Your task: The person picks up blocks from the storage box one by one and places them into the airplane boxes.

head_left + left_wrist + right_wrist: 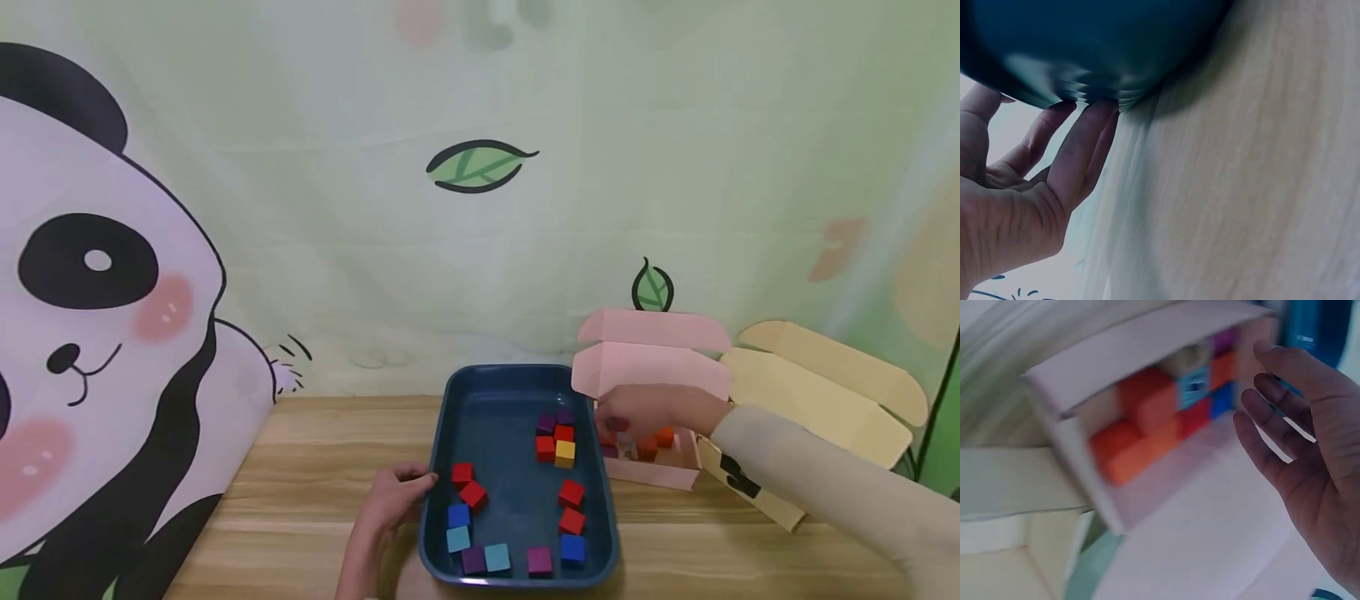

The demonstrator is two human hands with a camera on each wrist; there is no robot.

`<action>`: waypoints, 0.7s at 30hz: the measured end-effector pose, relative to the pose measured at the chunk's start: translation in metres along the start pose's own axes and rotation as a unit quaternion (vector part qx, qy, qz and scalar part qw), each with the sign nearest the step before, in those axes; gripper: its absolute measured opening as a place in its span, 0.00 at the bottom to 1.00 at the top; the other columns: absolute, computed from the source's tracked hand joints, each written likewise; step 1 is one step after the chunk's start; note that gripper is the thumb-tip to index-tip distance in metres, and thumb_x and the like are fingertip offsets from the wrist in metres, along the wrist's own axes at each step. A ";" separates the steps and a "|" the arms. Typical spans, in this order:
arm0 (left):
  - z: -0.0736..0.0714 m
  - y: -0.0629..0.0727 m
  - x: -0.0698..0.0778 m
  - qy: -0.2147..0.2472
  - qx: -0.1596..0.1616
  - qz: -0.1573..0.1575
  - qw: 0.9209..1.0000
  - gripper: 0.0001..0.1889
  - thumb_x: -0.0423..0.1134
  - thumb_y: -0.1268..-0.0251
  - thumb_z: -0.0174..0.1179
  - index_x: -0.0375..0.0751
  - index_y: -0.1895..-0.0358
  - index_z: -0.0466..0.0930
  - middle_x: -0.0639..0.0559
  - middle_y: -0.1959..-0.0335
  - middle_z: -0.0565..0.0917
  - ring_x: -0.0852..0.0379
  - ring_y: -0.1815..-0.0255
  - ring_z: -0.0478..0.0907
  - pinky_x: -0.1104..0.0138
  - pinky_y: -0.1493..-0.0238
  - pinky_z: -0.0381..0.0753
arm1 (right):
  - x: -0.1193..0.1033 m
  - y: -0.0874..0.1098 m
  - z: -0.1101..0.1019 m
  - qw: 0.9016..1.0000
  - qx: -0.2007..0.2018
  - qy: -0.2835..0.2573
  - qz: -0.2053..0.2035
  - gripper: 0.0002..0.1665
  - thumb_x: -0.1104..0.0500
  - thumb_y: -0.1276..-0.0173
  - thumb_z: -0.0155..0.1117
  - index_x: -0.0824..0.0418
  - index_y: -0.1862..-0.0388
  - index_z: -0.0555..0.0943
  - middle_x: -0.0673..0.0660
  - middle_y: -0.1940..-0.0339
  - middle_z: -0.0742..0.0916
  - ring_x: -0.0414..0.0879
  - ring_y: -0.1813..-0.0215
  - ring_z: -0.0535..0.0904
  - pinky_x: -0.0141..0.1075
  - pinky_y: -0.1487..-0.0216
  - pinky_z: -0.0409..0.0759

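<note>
A dark blue tray (510, 500) holds several coloured cubes, among them a yellow cube (565, 454) and a magenta cube (539, 561). My left hand (397, 500) holds the tray's left side; in the left wrist view its bent fingers (1079, 150) touch the outer wall below the rim. Over the open pink box (652, 473), my right hand (637, 410) reaches in beside the tray. The right wrist view has this hand's fingers loosely bent and apart, with nothing seen between them. Red, orange, blue and purple blocks lie inside that box, including an orange block (1138, 456).
An open cream box (750, 487) stands to the right of the pink one, partly behind my right sleeve (810, 475). Both lids are raised at the back. A printed cloth (360, 208) hangs behind the wooden table (330, 450).
</note>
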State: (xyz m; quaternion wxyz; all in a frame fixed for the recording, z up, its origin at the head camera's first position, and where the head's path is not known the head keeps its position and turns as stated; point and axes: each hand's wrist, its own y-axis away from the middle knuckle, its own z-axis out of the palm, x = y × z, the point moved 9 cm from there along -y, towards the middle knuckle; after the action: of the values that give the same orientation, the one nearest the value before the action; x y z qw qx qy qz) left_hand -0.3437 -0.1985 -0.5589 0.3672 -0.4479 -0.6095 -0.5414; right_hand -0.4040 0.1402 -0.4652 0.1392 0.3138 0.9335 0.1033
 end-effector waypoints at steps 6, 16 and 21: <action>-0.006 -0.001 0.002 -0.005 0.018 0.002 1.000 0.17 0.38 0.31 0.65 0.30 0.45 0.81 0.40 0.52 0.79 0.50 0.58 0.80 0.59 0.59 0.88 | -0.031 -0.017 -0.031 0.998 0.043 -0.002 -0.044 0.06 0.60 0.32 0.70 0.56 0.57 0.85 0.48 0.60 0.84 0.43 0.59 0.81 0.30 0.54 0.82; -0.006 0.001 0.002 -0.007 0.020 0.006 1.000 0.17 0.37 0.33 0.66 0.29 0.47 0.81 0.40 0.52 0.79 0.50 0.57 0.79 0.59 0.58 0.88 | -0.048 -0.073 -0.035 0.998 0.056 0.019 0.022 0.07 0.63 0.30 0.66 0.60 0.55 0.84 0.53 0.60 0.83 0.44 0.60 0.76 0.35 0.56 0.82; 0.000 0.000 0.003 -0.015 0.014 0.002 1.000 0.17 0.38 0.32 0.66 0.31 0.46 0.82 0.40 0.51 0.78 0.49 0.55 0.78 0.59 0.57 0.88 | -0.042 -0.091 -0.027 0.996 0.048 0.004 0.078 0.09 0.65 0.32 0.66 0.62 0.53 0.83 0.56 0.58 0.83 0.47 0.59 0.75 0.39 0.56 0.81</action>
State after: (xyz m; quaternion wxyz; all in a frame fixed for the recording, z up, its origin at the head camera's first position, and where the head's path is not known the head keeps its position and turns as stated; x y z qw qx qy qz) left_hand -0.3442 -0.1979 -0.5565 0.3650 -0.4525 -0.6214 -0.5252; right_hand -0.4317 0.0404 -0.4575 0.1118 0.3920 0.9105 0.0702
